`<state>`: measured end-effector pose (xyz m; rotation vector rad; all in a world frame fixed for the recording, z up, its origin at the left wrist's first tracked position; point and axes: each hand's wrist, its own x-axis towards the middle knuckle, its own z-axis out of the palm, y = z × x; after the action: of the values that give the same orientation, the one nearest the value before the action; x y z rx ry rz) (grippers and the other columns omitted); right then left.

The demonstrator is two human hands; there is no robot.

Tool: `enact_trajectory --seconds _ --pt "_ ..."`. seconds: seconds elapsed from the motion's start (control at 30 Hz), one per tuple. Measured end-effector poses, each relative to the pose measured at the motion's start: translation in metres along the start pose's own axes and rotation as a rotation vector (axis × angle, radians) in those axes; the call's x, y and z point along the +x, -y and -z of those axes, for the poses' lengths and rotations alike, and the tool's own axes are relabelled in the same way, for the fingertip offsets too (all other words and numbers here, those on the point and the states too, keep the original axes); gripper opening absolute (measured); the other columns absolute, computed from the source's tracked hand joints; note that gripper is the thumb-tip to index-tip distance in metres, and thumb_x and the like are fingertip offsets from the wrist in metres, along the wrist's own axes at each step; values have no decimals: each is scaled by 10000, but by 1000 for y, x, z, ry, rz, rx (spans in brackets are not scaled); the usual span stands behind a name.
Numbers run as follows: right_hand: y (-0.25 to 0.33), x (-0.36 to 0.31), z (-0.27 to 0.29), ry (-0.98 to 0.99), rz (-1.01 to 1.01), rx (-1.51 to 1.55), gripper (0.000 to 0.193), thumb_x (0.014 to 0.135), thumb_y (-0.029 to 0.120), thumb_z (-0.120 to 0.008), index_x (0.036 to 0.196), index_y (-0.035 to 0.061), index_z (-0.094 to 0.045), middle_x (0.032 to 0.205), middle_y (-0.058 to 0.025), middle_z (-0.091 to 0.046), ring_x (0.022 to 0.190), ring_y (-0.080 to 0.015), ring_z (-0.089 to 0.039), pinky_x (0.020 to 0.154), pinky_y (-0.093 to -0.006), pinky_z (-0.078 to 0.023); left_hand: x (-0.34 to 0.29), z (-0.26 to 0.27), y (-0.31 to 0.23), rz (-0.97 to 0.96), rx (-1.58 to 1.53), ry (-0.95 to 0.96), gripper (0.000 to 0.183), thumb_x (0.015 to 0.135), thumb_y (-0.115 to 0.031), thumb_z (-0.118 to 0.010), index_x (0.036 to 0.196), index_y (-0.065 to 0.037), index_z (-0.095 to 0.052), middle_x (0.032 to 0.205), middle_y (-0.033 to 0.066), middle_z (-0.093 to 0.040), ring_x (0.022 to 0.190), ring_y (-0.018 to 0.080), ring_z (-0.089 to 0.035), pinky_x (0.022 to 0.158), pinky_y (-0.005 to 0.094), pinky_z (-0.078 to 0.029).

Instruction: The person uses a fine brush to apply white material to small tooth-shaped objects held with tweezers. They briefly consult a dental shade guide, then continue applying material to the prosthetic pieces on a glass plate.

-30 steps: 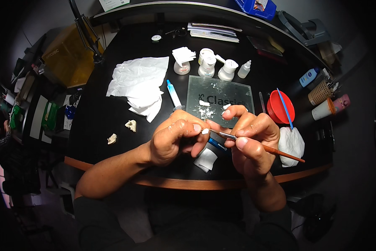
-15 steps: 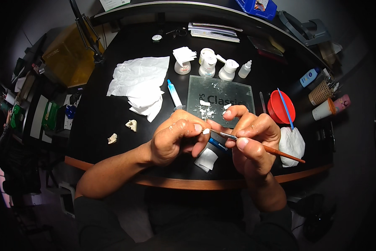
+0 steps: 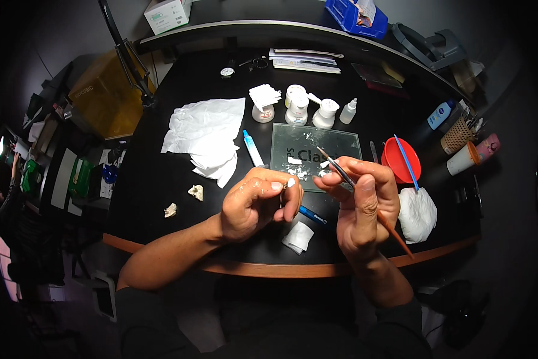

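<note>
My left hand (image 3: 254,197) is closed, thumb and fingertips pinching a small white tooth-shaped piece (image 3: 291,182). White flecks cling to the thumb and fingers. In my right hand (image 3: 367,206) a thin brush (image 3: 394,234) with a reddish-brown handle is gripped between thumb and fingers, its fine tip pointing up and away from the white piece. Beyond both hands lies a glass slab (image 3: 346,139) with dark lettering. Lumps of white paste (image 3: 296,172) are spread on it, partly hidden by my right fingers. A blue pen-like tube (image 3: 312,215) lies between the hands.
Behind the slab stand several white jars (image 3: 296,113) and a dropper bottle (image 3: 348,112). At right are a red bowl (image 3: 393,157) with a blue stick and a crumpled white cloth (image 3: 417,218). Tissues (image 3: 204,128), a syringe (image 3: 253,149) and dental model pieces (image 3: 171,210) lie left.
The brush tip has left the white piece; my right hand has tilted the brush steeper, tip toward the slab. My left hand keeps its pinch. The whole view has shifted slightly.
</note>
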<state>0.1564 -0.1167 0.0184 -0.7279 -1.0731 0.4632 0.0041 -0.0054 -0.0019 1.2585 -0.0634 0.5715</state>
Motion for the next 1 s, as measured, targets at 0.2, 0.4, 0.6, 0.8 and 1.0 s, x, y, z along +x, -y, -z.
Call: enact_trajectory --seconds 0.2,0.4,0.6,0.8,1.0 --pt "-7 -8 9 76 50 -280 208 1085 166 -572 1073 -28 -647 1062 -164 -715 890 -179 -709 808 -289 -581 3 -12 -3 -131 -70 -99 393 966 -307 -416 758 -7 -563 745 127 -549 756 229 -503 770 360 -420" --pt "-20 -14 2 149 190 -469 317 795 49 -840 943 20 -561 1014 -197 -729 829 -212 -692 746 -319 -543 2 -12 -6 -243 -138 -140 348 963 -286 -415 736 -41 -511 804 118 -539 823 246 -495 835 394 -424" --pt "-26 -24 1 197 121 -501 397 762 -9 -857 954 32 -512 1119 -190 -676 917 -216 -723 763 -309 -571 1 -8 -6 -271 -185 -79 389 935 -306 -435 652 -43 -484 783 130 -547 818 268 -507 873 410 -428" --pt "-33 -27 -8 208 -35 -186 411 830 -135 -790 1037 -2 -461 1300 -215 -543 1062 -262 -733 942 -326 -638 1 -6 -5 -319 -170 -39 412 924 -316 -443 619 -41 -474 772 133 -544 771 263 -515 968 431 -424" --pt "-36 -29 -8 159 -91 -128 378 866 -109 -780 1044 10 -468 1288 -210 -577 1040 -208 -730 874 -285 -634 -2 -9 -8 -286 -137 -62 416 928 -321 -450 648 -21 -518 861 142 -560 867 254 -523 948 424 -413"
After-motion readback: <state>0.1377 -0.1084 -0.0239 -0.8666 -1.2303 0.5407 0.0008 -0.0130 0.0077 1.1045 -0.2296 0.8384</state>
